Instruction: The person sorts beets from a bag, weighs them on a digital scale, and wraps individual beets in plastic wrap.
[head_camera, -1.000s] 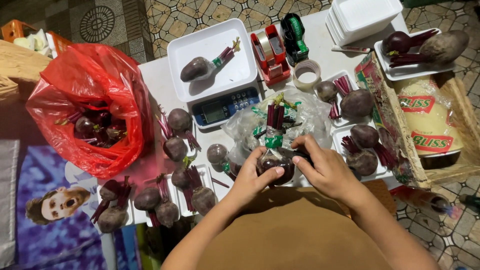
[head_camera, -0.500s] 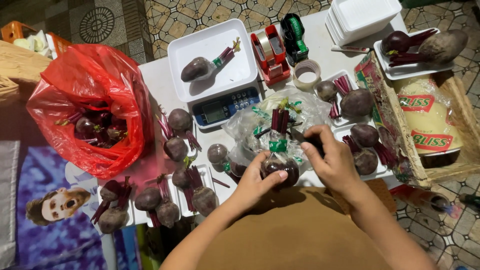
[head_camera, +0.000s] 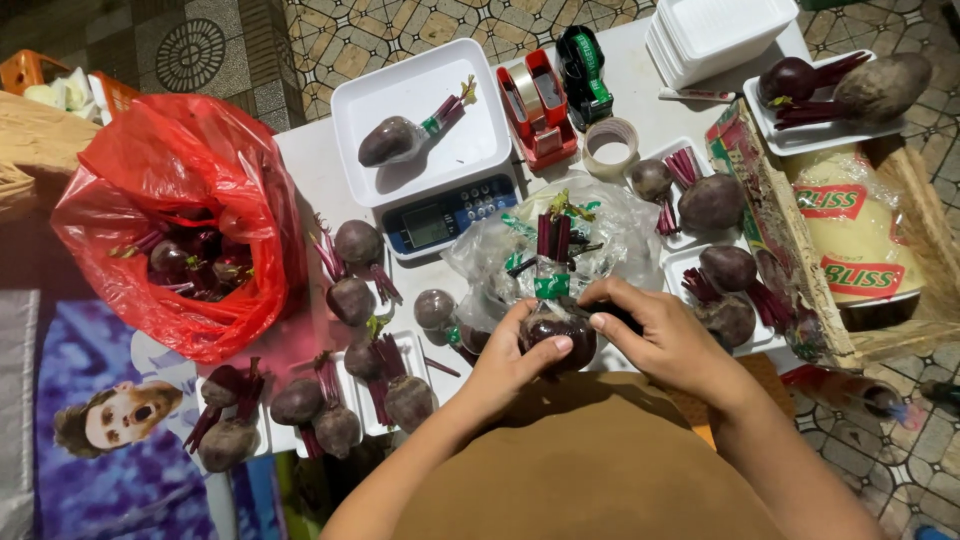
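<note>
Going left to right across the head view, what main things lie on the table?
Red plastic bag → white scale tray → red tape dispenser → tape roll → stack of white foam trays → cardboard box.

both my hands on a wrapped beet at the table's near edge

my left hand (head_camera: 510, 360) and right hand (head_camera: 665, 340) clasp a dark beet (head_camera: 556, 335) in clear plastic, its stems banded with green tape (head_camera: 551, 287) just above my fingertips. beyond my fingers sits a scale (head_camera: 445, 215) carrying a white tray (head_camera: 420, 120); loose beets (head_camera: 355, 270) lie left of my left fingers, a red bag (head_camera: 180, 215) farther left.
</note>
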